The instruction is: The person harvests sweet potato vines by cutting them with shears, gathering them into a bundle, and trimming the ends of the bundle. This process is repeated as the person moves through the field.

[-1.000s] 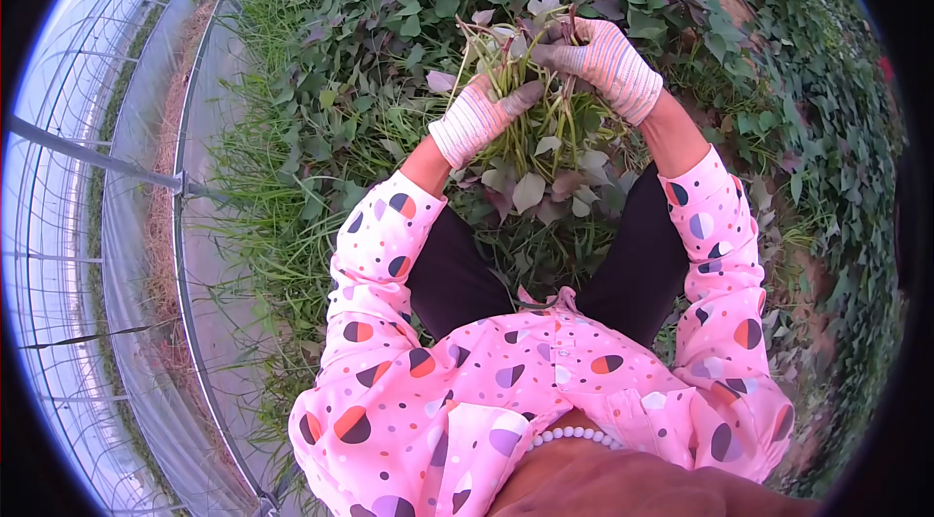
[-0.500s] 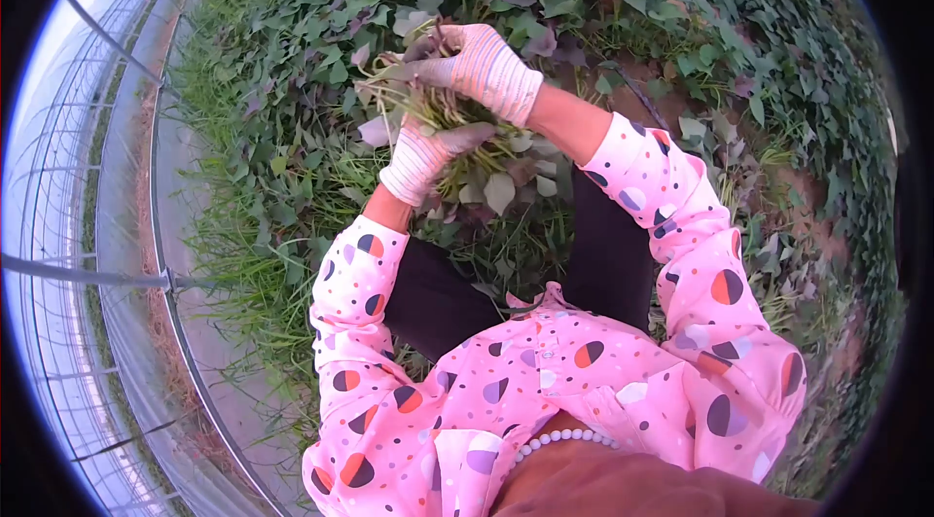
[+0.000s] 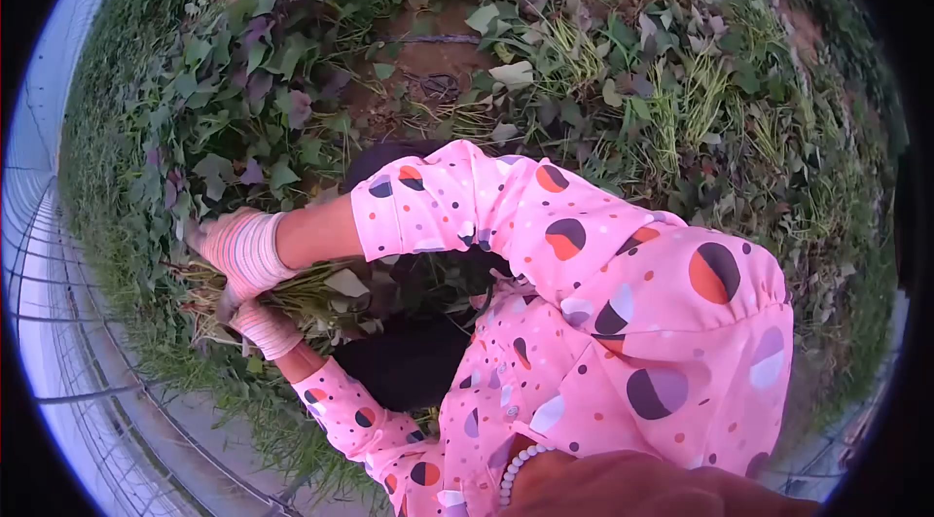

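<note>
Both my hands wear striped, soiled work gloves and are close together at the left of the view, around a bundle of cut leafy stems (image 3: 302, 301). My right hand (image 3: 240, 249) lies over the bundle's stem end, fingers bent round it. Just below it, my left hand (image 3: 261, 324) is closed on the same bundle from underneath, its fingers partly hidden. Pale leaves of the bundle stick out to the right, over my dark-trousered leg (image 3: 404, 361).
Leafy vines (image 3: 263, 60) with green and purple leaves spread ahead. Loose stem piles (image 3: 681, 108) lie at the right. Bare reddish soil (image 3: 438, 60) shows at the centre top. A metal-framed net structure (image 3: 58, 322) runs along the left edge.
The view has turned to the right, so my hands and the bundle now appear farther left and lower. Both hands still hold the bundle, and more stem piles show at the right.
</note>
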A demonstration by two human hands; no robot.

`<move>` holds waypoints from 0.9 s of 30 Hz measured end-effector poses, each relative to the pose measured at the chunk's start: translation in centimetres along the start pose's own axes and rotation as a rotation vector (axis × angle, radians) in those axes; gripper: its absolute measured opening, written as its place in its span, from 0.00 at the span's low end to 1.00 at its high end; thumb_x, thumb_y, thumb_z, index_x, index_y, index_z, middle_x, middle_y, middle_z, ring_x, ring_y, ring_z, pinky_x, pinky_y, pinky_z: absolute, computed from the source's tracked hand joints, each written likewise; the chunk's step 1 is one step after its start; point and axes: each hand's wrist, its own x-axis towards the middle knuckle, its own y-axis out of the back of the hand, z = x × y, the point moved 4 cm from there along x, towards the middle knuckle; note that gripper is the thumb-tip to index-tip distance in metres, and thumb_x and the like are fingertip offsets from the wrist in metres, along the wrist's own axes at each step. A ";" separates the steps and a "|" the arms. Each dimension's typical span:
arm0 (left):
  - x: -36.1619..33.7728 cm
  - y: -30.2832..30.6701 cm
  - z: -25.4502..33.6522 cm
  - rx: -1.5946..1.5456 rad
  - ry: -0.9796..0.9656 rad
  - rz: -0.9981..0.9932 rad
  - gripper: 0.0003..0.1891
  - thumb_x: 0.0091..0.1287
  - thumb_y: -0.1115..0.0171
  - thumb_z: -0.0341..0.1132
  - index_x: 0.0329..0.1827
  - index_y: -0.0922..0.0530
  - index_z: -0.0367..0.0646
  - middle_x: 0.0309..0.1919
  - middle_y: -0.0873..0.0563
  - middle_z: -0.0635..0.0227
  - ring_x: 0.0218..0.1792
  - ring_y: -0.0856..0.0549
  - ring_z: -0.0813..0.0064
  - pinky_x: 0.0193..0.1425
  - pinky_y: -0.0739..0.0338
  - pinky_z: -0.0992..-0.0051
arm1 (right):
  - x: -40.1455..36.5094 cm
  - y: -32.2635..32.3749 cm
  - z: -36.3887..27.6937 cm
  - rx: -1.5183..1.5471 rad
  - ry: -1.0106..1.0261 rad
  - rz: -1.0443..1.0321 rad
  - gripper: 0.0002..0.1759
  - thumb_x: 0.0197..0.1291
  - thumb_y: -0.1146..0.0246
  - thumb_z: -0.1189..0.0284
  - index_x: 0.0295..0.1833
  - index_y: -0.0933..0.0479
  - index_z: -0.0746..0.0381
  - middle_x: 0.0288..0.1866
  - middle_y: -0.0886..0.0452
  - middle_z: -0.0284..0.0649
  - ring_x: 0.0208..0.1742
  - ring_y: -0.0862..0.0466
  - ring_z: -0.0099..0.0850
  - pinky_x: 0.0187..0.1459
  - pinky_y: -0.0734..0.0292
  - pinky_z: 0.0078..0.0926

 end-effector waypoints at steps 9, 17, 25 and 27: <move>-1.4 -3.6 1.1 0.510 -0.317 -0.102 0.17 0.70 0.46 0.40 0.56 0.26 0.40 0.51 0.20 0.68 0.49 0.21 0.74 0.57 0.27 0.73 | -3.0 0.1 2.3 0.284 -0.254 0.136 0.21 0.46 0.37 0.62 0.44 0.22 0.63 0.41 0.17 0.50 0.46 0.17 0.47 0.48 0.24 0.44; -0.6 -7.8 1.1 0.759 -0.514 -0.352 0.16 0.71 0.47 0.39 0.57 0.28 0.40 0.51 0.20 0.70 0.47 0.21 0.76 0.55 0.25 0.75 | -3.4 2.9 5.9 0.401 -0.389 0.570 0.25 0.43 0.33 0.58 0.43 0.22 0.66 0.37 0.18 0.52 0.44 0.17 0.48 0.46 0.23 0.42; 7.2 -6.4 -4.8 0.875 -0.517 -0.315 0.15 0.70 0.47 0.31 0.59 0.28 0.41 0.51 0.17 0.70 0.45 0.18 0.78 0.51 0.21 0.75 | -3.3 1.9 6.1 0.472 -0.444 0.659 0.30 0.40 0.28 0.54 0.41 0.22 0.68 0.33 0.18 0.54 0.41 0.17 0.49 0.45 0.23 0.40; 4.8 -7.0 -3.5 1.003 -0.444 -0.157 0.14 0.73 0.51 0.35 0.57 0.24 0.46 0.52 0.17 0.69 0.48 0.17 0.78 0.53 0.22 0.76 | -4.8 2.7 4.6 0.543 -0.349 0.693 0.29 0.42 0.27 0.55 0.37 0.27 0.70 0.32 0.22 0.56 0.36 0.20 0.53 0.41 0.24 0.43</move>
